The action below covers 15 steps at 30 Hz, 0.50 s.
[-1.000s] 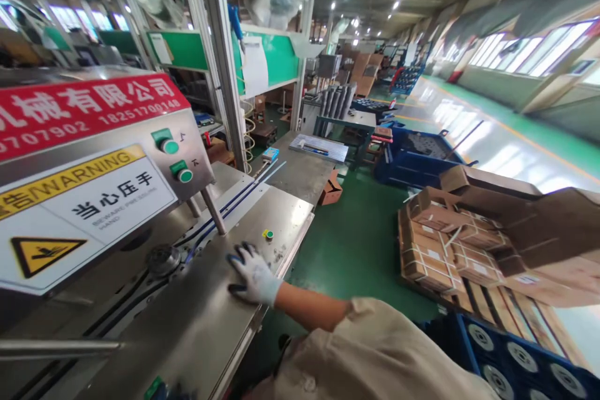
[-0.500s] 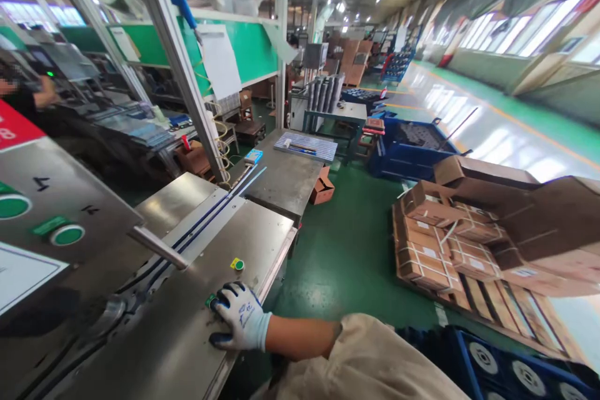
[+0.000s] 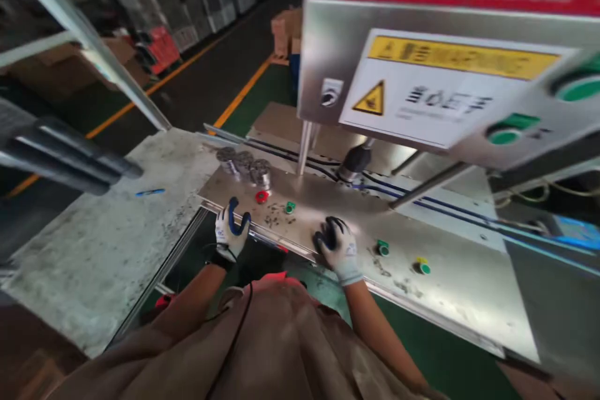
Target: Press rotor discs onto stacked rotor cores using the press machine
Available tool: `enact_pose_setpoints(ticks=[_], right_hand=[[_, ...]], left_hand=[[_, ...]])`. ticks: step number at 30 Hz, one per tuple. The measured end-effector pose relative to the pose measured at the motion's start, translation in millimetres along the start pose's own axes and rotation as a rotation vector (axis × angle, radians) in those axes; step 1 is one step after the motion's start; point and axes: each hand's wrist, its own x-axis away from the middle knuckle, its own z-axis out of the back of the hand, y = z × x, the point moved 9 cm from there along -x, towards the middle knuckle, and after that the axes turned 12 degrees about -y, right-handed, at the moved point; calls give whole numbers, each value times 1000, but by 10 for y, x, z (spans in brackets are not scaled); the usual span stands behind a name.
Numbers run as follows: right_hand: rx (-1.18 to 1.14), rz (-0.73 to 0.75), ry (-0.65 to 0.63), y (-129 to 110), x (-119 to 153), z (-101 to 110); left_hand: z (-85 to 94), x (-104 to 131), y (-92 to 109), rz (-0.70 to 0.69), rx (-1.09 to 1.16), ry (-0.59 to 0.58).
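Observation:
My left hand (image 3: 231, 232), in a white glove with dark blue fingertips, hovers at the front edge of the steel machine table (image 3: 309, 200). Its thumb and fingers curve apart with nothing between them. In a matching glove, my right hand (image 3: 341, 249) is over the table's front edge, fingers loosely bent and apart, holding nothing visible. Ahead of the left hand are a red button (image 3: 261, 197) and several round metal parts (image 3: 244, 165). A green button (image 3: 290, 207) lies between the hands; another green button (image 3: 383, 249) is to the right of my right hand.
A control box (image 3: 323, 44) with a warning label overhangs the table's far side. Beneath it sits a dark-tipped press head (image 3: 355, 161). At left, a worn side table (image 3: 107, 250) bears a blue pen (image 3: 150, 192) and dark cylinders (image 3: 70, 156).
The view has swung left, bringing both hands and the metal parts into sight. My right hand has left the green button it was at and moved left along the table edge.

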Motion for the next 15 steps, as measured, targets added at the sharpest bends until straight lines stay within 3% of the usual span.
enact_pose_setpoints(ticks=[3, 8, 11, 15], right_hand=[[108, -52, 8, 55, 20, -34], [319, -217, -48, 10, -93, -111], [381, -326, -48, -195, -173, -174], [482, -399, -43, -422, -273, -317]], left_hand=[[471, 29, -737, 167, 139, 196], [1009, 29, -1794, 258, 204, 281], [1243, 41, -2197, 293, 202, 299], [1352, -11, -2592, 416, 233, 285]])
